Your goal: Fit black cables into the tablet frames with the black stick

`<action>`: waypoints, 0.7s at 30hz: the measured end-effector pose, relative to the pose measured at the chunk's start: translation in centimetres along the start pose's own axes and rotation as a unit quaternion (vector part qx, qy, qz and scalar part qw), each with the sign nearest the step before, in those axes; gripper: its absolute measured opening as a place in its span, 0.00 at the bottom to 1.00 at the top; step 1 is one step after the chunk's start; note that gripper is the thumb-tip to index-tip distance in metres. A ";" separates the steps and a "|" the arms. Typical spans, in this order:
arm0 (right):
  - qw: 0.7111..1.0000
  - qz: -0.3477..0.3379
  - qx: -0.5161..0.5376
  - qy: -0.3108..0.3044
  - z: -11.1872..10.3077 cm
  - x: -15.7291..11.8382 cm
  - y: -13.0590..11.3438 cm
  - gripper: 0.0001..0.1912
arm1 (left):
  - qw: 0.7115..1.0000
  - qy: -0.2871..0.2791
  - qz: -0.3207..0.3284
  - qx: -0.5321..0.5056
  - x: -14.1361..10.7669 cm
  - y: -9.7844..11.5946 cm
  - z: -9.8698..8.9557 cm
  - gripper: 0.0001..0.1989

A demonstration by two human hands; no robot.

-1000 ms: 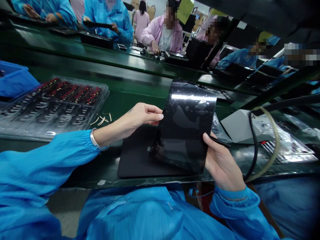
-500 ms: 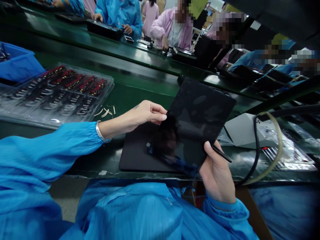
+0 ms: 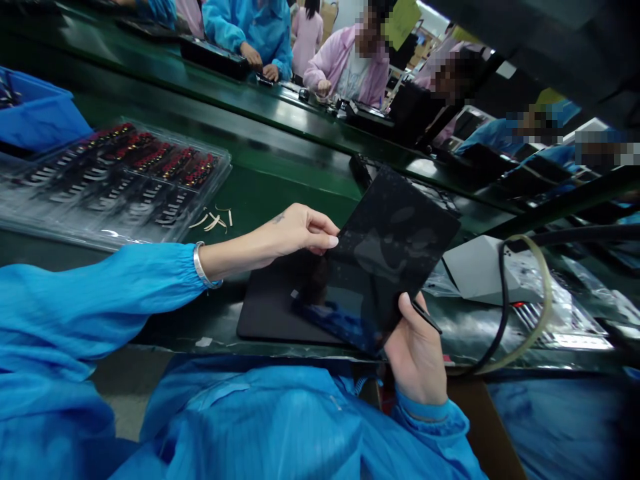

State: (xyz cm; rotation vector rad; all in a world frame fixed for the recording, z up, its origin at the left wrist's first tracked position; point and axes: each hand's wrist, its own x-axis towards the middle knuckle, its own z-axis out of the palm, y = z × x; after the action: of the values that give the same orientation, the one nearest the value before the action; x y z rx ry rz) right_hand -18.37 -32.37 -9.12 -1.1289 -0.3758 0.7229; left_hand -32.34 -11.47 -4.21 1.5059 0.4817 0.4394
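Note:
A glossy black panel (image 3: 395, 240) is held tilted above a flat dark cover (image 3: 273, 313) lying at the bench's front edge. My right hand (image 3: 417, 353) grips the panel's lower right side, and a thin black tool (image 3: 427, 317) sticks out between its thumb and fingers. At the panel's left edge, my left hand (image 3: 307, 230) has its thumb and fingertips pinched together; whether they hold the edge or something small on it is hidden. Pale thin strips (image 3: 215, 219) lie on the green bench behind my left wrist.
On the left are a clear tray (image 3: 120, 180) of small parts and a blue bin (image 3: 43, 110). A grey box (image 3: 475, 267), looped cables (image 3: 545, 293) and metal parts are at the right. Several people work across the line (image 3: 280, 107).
My right hand and the panel have shifted slightly left and down, and the panel's tilt has changed a little. My left hand stays pinched at its left edge.

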 end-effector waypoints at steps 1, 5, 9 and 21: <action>1.000 0.002 0.003 -0.001 0.0 0.0 0.0 0.27 | 1.000 0.005 -0.003 -0.003 -0.1 0.0 0.1 0.04; 1.000 0.005 0.012 -0.006 -0.1 0.0 0.1 0.25 | 1.000 0.012 -0.008 -0.018 -0.4 0.2 0.3 0.04; 1.000 0.005 0.016 -0.003 0.0 -0.1 0.1 0.24 | 0.999 0.011 -0.011 -0.042 -0.7 0.0 0.4 0.07; 0.999 0.020 0.024 -0.016 0.0 0.0 0.1 0.27 | 0.999 0.008 -0.001 -0.050 -0.5 -1.1 0.1 0.09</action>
State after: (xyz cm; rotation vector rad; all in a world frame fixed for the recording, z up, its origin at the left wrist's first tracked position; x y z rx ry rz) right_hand -18.37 -32.31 -9.17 -1.0833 -0.3624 0.7828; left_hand -32.74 -11.87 -5.33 1.4061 0.4674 0.4673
